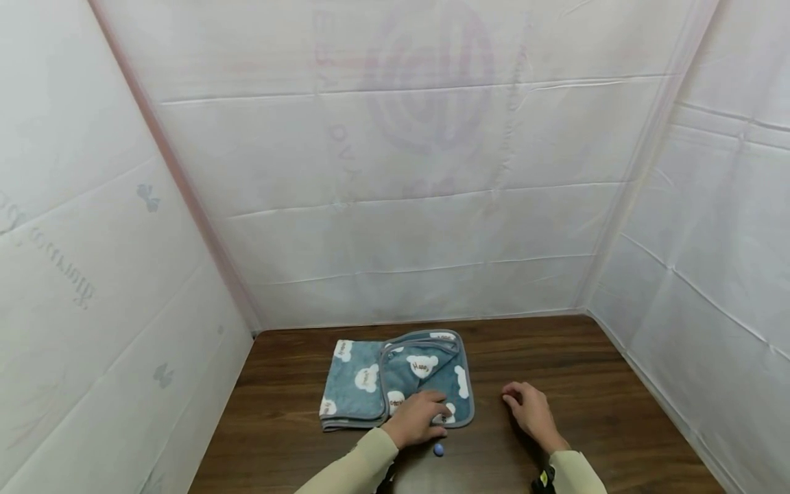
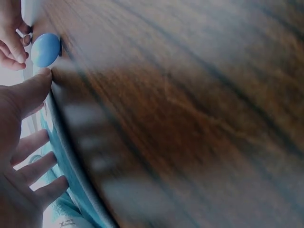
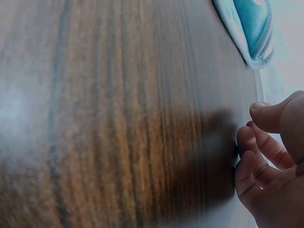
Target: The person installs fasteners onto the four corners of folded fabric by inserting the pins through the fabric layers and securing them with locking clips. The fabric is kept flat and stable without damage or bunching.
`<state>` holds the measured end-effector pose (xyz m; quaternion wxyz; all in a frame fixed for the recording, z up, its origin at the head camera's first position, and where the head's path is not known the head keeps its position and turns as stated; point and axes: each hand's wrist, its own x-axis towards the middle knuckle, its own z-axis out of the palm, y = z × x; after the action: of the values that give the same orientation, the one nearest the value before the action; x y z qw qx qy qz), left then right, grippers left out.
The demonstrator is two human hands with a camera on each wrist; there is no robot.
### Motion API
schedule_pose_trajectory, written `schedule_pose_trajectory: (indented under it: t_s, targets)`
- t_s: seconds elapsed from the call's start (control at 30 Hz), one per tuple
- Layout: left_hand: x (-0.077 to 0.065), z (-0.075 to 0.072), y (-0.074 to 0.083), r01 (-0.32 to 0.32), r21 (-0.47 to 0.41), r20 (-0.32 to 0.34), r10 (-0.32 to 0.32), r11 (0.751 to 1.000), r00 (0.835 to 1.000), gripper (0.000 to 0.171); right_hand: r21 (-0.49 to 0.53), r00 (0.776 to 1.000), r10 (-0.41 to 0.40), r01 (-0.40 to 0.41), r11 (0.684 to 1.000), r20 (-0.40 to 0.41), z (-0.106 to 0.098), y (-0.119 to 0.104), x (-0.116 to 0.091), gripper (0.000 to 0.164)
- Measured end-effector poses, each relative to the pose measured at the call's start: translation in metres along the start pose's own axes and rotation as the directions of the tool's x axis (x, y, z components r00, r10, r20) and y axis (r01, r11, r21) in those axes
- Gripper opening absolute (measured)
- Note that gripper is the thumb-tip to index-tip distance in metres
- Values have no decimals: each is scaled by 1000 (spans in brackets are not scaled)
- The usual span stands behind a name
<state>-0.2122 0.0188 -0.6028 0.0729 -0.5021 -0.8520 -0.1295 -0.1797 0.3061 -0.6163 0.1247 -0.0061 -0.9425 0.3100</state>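
A folded blue-grey blanket (image 1: 353,379) with white cloud-shaped patches lies on the table, its right part folded over in a flap. My left hand (image 1: 420,416) is over the blanket's near edge with its fingers apart, gripping nothing. Close to its thumb tip, a small blue ball (image 1: 439,449) sits on the wood; the left wrist view shows this smooth ball (image 2: 46,50) just beyond the thumb. To the right of the blanket, my right hand (image 1: 532,414) rests low at the table with loosely bent fingers. In the right wrist view that hand (image 3: 273,156) holds nothing.
The dark wooden table (image 1: 592,384) meets white sheet walls at the back (image 1: 420,240), left (image 1: 123,309) and right (image 1: 710,274). A dark band (image 1: 543,479) circles the right wrist by the sleeve.
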Motion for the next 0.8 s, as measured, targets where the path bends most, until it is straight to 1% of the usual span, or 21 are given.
schedule_pose_trajectory:
  t_s: [0.07, 0.23, 0.47, 0.57, 0.67, 0.8]
  targets:
    - [1, 1, 0, 4, 9, -3, -4, 1000, 1000, 30, -4, 1000, -1, 1, 1000, -1, 0, 1, 0, 11]
    - [4, 3, 1, 18, 21, 11, -18, 1000, 1000, 25, -8, 1000, 4, -4, 1000, 5, 1, 1, 0, 12]
    - [6, 5, 3, -6, 81, -6, 6, 997, 1000, 12, -21, 1000, 17, -17, 1000, 25, 2, 1, 1, 10]
    - [7, 5, 5, -17, 127, -17, 19, 992, 1000, 7, -33, 999, 38, -37, 999, 35, 2, 1, 2, 9]
    - [9, 5, 7, -18, 188, -14, 21, 982, 1000, 9, -34, 997, 60, -58, 998, 52, 2, 0, 4, 8]
    - [12, 5, 8, -1, 253, 22, -5, 967, 1000, 11, -19, 994, 77, -75, 997, 79, 1, -4, 5, 9]
